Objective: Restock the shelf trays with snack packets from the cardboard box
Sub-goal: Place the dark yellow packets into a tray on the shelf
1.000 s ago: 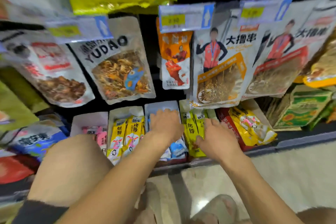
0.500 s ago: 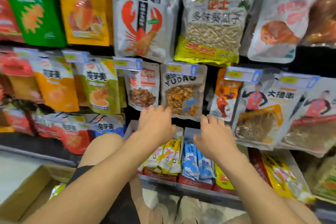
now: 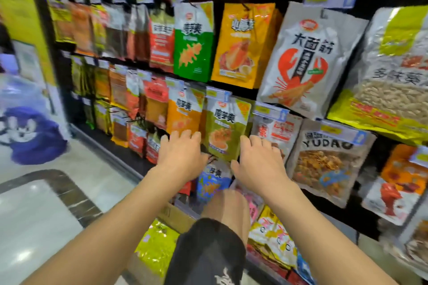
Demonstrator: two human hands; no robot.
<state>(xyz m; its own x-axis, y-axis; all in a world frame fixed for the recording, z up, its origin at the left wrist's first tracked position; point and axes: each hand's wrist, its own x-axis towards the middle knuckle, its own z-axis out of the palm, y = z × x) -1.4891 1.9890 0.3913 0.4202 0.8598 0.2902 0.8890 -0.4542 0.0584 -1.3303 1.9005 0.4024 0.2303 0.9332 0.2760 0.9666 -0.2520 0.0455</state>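
The snack packets I have to fetch are the yellow-green ones (image 3: 157,247) lying in the cardboard box (image 3: 178,217), which sits on the floor at the foot of the shelf, just left of my bent knee (image 3: 228,206). My forearm and knee hide most of the box, so I cannot tell its long axis or how the packets lie in it.

Both grips are up at the hanging rows, well above the box. The left grip (image 3: 180,157) and right grip (image 3: 257,164) are wide, fingers spread and holding nothing, either side of an olive-green hanging packet (image 3: 225,127). The box lies below them, nearer to me and a little left. The left grip is the closer one, so I judge it the natural hand to drop down and reach in.

The shelf trays (image 3: 261,254) to be filled are low on the right, beside my knee, with yellow printed packets (image 3: 271,236) standing in them.

Farther out, bigger bags hang above on the right: a lobster-print bag (image 3: 301,62) and a YUDAO bag (image 3: 324,162). The floor (image 3: 46,203) is pale glossy tile with a dark inlaid band, and a blue cartoon figure (image 3: 30,136) shows at far left.
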